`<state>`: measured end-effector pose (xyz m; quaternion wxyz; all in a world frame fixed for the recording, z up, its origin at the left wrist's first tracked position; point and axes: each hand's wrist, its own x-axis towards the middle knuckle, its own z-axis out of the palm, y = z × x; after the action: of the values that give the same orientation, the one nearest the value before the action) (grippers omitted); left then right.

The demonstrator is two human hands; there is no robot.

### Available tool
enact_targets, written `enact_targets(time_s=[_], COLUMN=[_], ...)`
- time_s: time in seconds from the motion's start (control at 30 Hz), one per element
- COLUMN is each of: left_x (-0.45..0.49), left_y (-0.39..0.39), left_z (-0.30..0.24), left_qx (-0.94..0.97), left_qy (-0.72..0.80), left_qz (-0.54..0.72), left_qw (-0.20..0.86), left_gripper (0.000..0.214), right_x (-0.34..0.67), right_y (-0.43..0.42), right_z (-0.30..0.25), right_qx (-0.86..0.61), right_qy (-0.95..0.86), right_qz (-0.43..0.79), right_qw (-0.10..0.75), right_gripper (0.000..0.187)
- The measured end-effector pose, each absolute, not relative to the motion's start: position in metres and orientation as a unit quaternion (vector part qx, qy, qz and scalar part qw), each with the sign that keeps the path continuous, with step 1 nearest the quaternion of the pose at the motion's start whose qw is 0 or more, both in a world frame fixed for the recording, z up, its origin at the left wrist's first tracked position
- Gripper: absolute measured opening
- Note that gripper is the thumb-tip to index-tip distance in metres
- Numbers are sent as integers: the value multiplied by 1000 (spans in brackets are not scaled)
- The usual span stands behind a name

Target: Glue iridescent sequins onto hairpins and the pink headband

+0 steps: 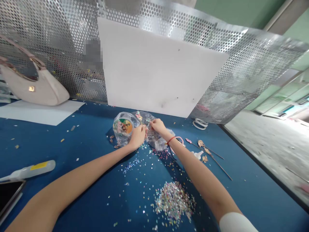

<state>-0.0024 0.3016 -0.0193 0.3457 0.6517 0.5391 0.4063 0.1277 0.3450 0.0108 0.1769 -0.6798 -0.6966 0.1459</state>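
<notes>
Close together at the middle of the table are my left hand (138, 137) and my right hand (158, 126), both with curled fingers. My left fingers are closed on a thin hair stick (147, 136), whose pink and gold decorated end shows beyond them. My right hand makes a pinch beside it over a crumpled clear plastic bag (158, 141); what is in the pinch is hidden. Left of my hands, a round tub with a picture label (123, 126) sits in clear plastic. Loose glitter pieces (131, 165) lie scattered below my hands.
A large heap of shiny sequins (175, 201) lies nearer me. Decorated hair sticks (212, 156) rest to the right. A squeeze bottle (38, 169), a phone (9, 193) and a handbag (36, 85) are on the left. A white board (159, 71) stands behind.
</notes>
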Motion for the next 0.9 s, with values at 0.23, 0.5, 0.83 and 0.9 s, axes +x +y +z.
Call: enact_targets(time_s=[0.23, 0.5, 0.83, 0.9], left_x=[-3, -2, -1, 0], left_y=[300, 294, 301, 303], left_z=[-21, -29, -26, -25], left_qx=[696, 739, 706, 701], left_qy=[568, 562, 625, 630], left_qz=[375, 340, 287, 285], left_qw=[231, 152, 170, 174], left_gripper=[33, 36, 32, 32], right_x=[128, 125, 112, 111], right_y=[323, 305, 259, 260], right_z=[4, 22, 23, 21], right_qx=[-711, -680, -580, -589], right_qy=[-686, -723, -812, -804], right_qz=[22, -43, 18, 33], right_qw=[149, 115, 63, 67], right_gripper=[30, 29, 21, 20])
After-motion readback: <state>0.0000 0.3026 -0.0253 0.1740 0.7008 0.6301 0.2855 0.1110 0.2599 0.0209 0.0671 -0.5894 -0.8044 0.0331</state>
